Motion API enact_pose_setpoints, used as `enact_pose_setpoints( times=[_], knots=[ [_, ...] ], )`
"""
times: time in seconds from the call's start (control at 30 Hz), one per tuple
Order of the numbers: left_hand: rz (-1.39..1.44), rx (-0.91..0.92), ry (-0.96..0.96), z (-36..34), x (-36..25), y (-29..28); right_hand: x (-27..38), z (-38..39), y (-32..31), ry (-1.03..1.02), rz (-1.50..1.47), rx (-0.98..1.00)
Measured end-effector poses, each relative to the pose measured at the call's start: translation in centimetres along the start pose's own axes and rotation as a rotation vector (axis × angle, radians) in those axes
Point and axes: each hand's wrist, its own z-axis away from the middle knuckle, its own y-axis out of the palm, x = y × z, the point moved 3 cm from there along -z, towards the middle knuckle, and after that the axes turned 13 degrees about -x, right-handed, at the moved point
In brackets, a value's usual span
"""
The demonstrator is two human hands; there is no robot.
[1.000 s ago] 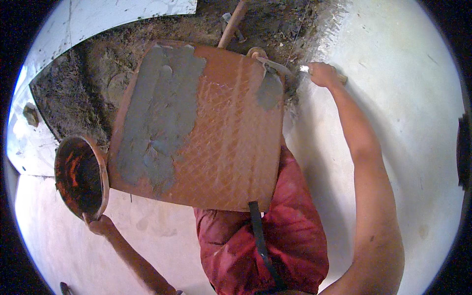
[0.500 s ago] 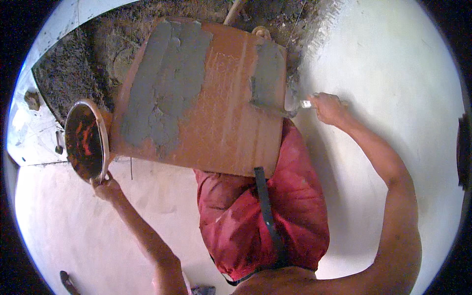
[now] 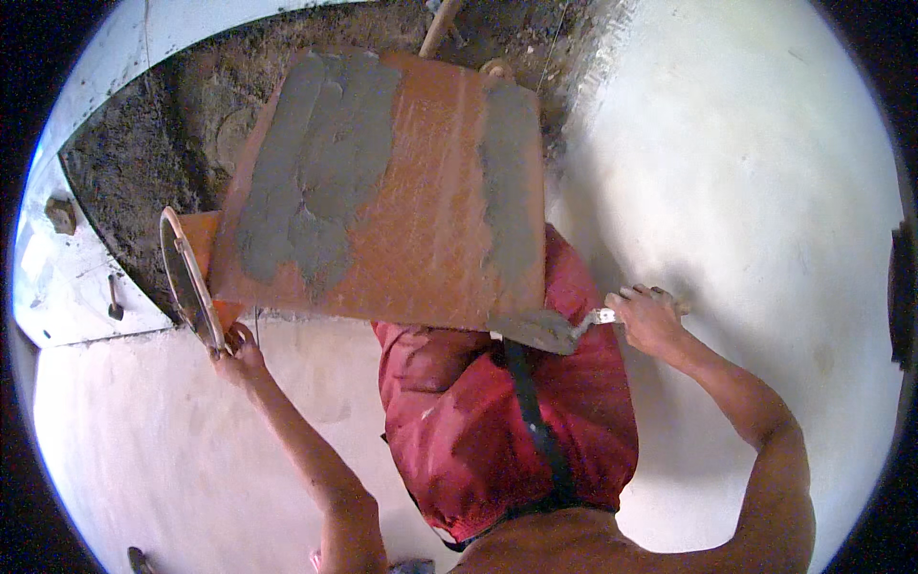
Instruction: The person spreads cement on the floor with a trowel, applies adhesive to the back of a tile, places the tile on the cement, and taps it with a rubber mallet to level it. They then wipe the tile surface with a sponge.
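My left hand (image 3: 239, 356) is closed on the near rim of an orange bucket (image 3: 198, 231), which stands tilted so its mouth shows almost edge-on. In my right hand (image 3: 652, 323) is a trowel (image 3: 543, 331), gripped by its handle, its grey-smeared blade at the near right edge of a reddish-brown tile-like slab (image 3: 430, 210). A broad strip of grey mortar (image 3: 320, 172) covers the slab's left side. A narrower mortar strip (image 3: 512, 182) runs along its right side. The slab's near edge is just above my red shorts (image 3: 449, 430).
Dark, rough soil (image 3: 143, 143) lies beyond the slab, with a wooden handle (image 3: 440, 27) at the top. A pale smooth surface (image 3: 746, 143) extends on the right. Small dark objects, including a lump (image 3: 60, 216), are on the white surface at far left.
My right hand and the trowel have come nearer, from the slab's right side to its near right edge. The right mortar strip now reaches lower. The bucket has turned to edge-on.
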Motion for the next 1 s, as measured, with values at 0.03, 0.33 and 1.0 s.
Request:
enact_pose_setpoints(
  times=[0.03, 0.33, 1.0],
  knots=[
    [0.130, 0.144, -0.113, -0.5, 0.3, 0.0, -1.0, -0.5, -0.2, -0.011, 0.023, 0.035],
    [0.182, 0.226, -0.057, -2.3, -2.6, -2.8, -14.6, -30.3, -5.7, 0.144, 0.084, -0.312],
    [0.375, -0.059, -0.142, -3.0, -4.3, -8.9, -14.4, -24.2, -1.6, 0.009, -0.029, -0.161]
  ],
)
